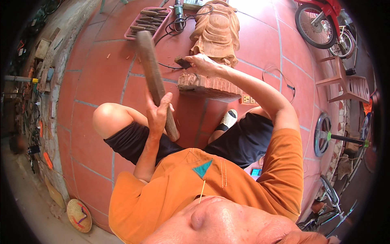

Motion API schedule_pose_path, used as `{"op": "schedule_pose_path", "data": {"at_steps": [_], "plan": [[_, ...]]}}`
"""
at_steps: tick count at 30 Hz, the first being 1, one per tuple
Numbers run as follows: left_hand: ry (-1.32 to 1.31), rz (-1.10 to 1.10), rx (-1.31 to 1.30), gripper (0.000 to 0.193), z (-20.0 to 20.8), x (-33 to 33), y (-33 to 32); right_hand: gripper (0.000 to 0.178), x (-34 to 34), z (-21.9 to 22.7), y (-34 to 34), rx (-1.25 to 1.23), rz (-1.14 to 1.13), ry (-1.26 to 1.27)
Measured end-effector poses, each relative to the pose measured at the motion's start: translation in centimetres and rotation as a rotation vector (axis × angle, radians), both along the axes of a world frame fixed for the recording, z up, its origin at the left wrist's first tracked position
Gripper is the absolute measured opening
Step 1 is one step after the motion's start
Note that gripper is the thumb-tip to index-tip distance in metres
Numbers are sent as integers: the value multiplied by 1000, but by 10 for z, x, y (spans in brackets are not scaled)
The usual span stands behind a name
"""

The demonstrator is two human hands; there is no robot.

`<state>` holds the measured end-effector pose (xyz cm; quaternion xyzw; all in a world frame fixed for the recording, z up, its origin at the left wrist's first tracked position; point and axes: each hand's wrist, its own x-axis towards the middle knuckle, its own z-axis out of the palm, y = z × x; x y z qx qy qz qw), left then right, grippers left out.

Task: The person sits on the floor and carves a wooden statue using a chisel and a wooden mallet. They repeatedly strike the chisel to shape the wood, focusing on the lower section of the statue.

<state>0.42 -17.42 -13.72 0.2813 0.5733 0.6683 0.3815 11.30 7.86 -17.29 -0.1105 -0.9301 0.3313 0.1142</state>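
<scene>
My left hand [156, 114] grips a long wooden mallet [151, 67], a club-like piece held raised and tilted, above my bent knee. The carved wooden statue [215, 30], a robed figure, stands in front of me on a rough-cut, grooved base [209, 87]. At the statue's lower edge, my right hand [205, 65] closes around a short, dark chisel [183, 62]. Its tip is hard to make out. The mallet's thick upper end is apart from the chisel, to its left.
A pink tray [129, 33] of wooden-handled tools and a corded power tool [179, 12] lie at the far left. A socket strip [248, 99] sits beside the base. A plastic chair [345, 81] and a red motorbike [321, 20] stand to the right. Wood chips dot the tiles.
</scene>
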Motion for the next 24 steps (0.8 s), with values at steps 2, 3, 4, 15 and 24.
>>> {"op": "schedule_pose_path", "data": {"at_steps": [2,3,4,15,24], "plan": [[33,-213,-190,62,10,-3,-1,40,0,-8,8,17,0,-12],[80,-213,-216,65,8,-4,-2,40,-1,-7,10,-5,-21,-77],[-6,-220,-190,64,3,-5,-4,41,0,-6,12,-26,-44,-142],[62,-96,-157,59,10,1,4,36,2,15,-1,-103,-111,-219],[-178,-194,-169,54,-10,-15,-3,39,21,-25,45,-324,-326,-116]]}}
